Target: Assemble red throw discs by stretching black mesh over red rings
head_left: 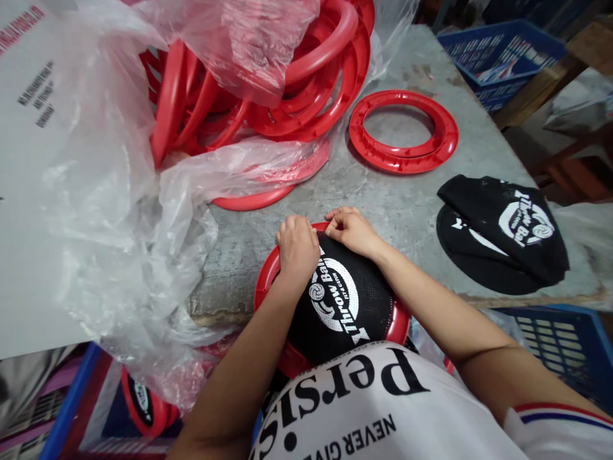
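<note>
A red plastic ring [268,271] leans between the table edge and my body, with a black mesh cloth [368,281] printed "Throw Ball" stretched across its opening. My left hand [299,246] is closed over the ring's far rim, at the cloth's edge. Just to its right, my right hand [353,231] pinches the same edge between thumb and fingers. The near side of the ring is partly hidden by my shirt. To the right lies a stack of black printed cloths [507,236]. A bare red ring [405,132] rests flat beyond my hands.
Many red rings [325,70] spill from a clear plastic bag [186,191] at the back left. A white printed carton or sheet [43,191] stands at the left. Blue crates [502,51] sit beyond the table [387,198]. Below left, another blue crate [76,396] holds a covered ring.
</note>
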A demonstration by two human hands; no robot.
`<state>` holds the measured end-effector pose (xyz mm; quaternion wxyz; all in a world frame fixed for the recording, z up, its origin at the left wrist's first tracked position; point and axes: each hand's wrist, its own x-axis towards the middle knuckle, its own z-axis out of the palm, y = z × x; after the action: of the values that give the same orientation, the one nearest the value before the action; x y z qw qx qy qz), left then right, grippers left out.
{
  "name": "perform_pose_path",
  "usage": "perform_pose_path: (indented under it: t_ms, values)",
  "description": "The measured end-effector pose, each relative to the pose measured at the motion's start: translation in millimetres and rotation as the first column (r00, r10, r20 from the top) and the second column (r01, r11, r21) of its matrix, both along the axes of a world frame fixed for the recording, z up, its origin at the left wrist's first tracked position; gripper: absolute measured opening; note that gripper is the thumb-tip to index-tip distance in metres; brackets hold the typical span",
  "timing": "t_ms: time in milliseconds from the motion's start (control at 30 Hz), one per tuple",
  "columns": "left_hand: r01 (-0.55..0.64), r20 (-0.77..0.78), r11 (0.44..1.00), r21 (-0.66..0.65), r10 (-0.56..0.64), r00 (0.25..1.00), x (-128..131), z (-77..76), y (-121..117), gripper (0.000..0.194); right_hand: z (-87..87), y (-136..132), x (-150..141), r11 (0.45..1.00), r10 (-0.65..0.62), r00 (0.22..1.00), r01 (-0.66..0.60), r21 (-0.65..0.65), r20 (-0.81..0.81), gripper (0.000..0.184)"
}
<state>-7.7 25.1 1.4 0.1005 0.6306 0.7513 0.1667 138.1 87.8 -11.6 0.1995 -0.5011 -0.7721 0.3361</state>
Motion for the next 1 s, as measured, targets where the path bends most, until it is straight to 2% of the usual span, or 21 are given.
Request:
perform_pose_path:
  t_ms: [500, 700, 767, 867, 1000]
  values:
    - [-0.001, -0.046, 1.0, -0.007, 0.001, 0.999, 1, 2.0, 2, 0.017, 3.1, -1, -5, 1.0, -0.001, 0.997, -0.001, 0.024, 0.077, 0.018]
    - [0.056, 0.029, 0.998, 0.026, -0.057, 0.998, -7, -2.2, 1, 0.009, 4.9, 6, -5, 0.996, 0.074, 0.988, -0.081, 0.045, 0.135, 0.012]
    - [0.065, 0.068, 0.997, 0.043, -0.068, 0.995, -9, -4.0, 0, 0.007, 8.5, 12, -8, 0.988, 0.138, 0.979, -0.147, 0.047, 0.151, 0.015]
    - [0.071, 0.127, 0.995, 0.065, -0.079, 0.989, -12, -5.7, -1, 0.005, 13.0, 19, -17, 0.961, 0.263, 0.951, -0.272, 0.039, 0.161, 0.009]
    - [0.052, 0.213, 0.995, 0.08, -0.068, 0.975, -16, -5.8, -1, 0.012, 7.6, 19, -25, 0.962, 0.268, 0.952, -0.272, 0.003, 0.149, 0.011]
